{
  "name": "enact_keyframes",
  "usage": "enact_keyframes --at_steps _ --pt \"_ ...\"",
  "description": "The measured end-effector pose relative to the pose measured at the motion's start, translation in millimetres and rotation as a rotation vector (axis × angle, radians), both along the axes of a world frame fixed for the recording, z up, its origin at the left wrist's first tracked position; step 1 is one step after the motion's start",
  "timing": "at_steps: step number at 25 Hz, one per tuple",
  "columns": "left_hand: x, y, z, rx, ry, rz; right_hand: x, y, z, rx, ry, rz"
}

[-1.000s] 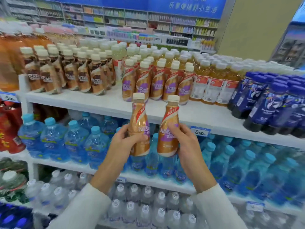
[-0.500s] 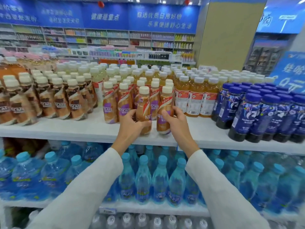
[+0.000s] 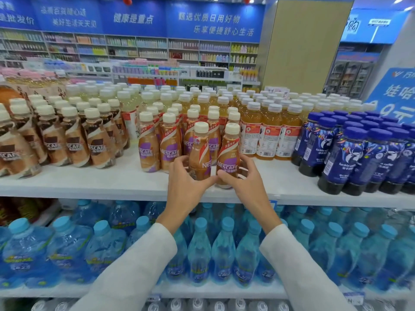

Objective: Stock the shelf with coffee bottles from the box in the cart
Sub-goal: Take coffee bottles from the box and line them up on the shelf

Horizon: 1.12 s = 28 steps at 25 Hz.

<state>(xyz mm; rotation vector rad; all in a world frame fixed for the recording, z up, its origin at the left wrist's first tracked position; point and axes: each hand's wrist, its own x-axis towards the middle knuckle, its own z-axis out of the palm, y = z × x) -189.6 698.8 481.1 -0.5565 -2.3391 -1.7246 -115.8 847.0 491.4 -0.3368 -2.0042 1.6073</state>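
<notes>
Two brown Nescafe coffee bottles with cream caps stand side by side on the white shelf (image 3: 89, 180), at the front of a row of like bottles (image 3: 149, 149). My left hand (image 3: 186, 187) curls round the base of the left bottle (image 3: 199, 153). My right hand (image 3: 244, 182) curls round the base of the right bottle (image 3: 229, 153). Both bottles are upright and rest on the shelf board. The cart and its box are out of view.
Darker-labelled Nescafe bottles (image 3: 74, 140) stand to the left, amber tea bottles (image 3: 269, 131) behind right, dark blue coffee bottles (image 3: 350, 158) far right. Blue-capped water bottles (image 3: 199, 250) fill the lower shelf. A bare strip runs along the shelf front.
Both hands rose from below the shelf edge and moved forward, carrying the two bottles onto the shelf. The bottles now stand on the board in front of the row.
</notes>
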Motion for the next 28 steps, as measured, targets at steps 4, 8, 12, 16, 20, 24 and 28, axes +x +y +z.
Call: enact_keyframes --at_steps 4,8,12,16,20,24,28 --pt "-2.9 -6.2 2.8 0.011 -0.041 -0.001 -0.3 -1.1 -5.1 0.12 -0.016 -0.093" --pt "-13.7 -17.5 4.0 0.052 -0.129 -0.213 -0.5 2.5 -2.3 0.133 -0.054 -0.015" --pt "-7.9 -16.2 0.4 0.063 -0.116 -0.209 3.9 1.5 2.2 0.121 -0.082 0.031" --pt "-2.2 -8.6 -6.2 0.005 -0.005 -0.061 6.3 -7.7 -6.5 0.103 -0.018 -0.075" --pt "0.8 -3.8 -6.6 0.003 0.042 0.046 -1.7 -11.1 -11.6 0.092 -0.009 -0.106" --pt "-5.6 -2.5 -4.4 0.054 0.025 0.119 -17.2 -18.3 -7.8 0.137 -0.011 -0.126" --pt "-14.6 3.7 -6.1 -0.004 0.098 0.233 -36.0 -23.7 -8.4 0.157 -0.009 -0.137"
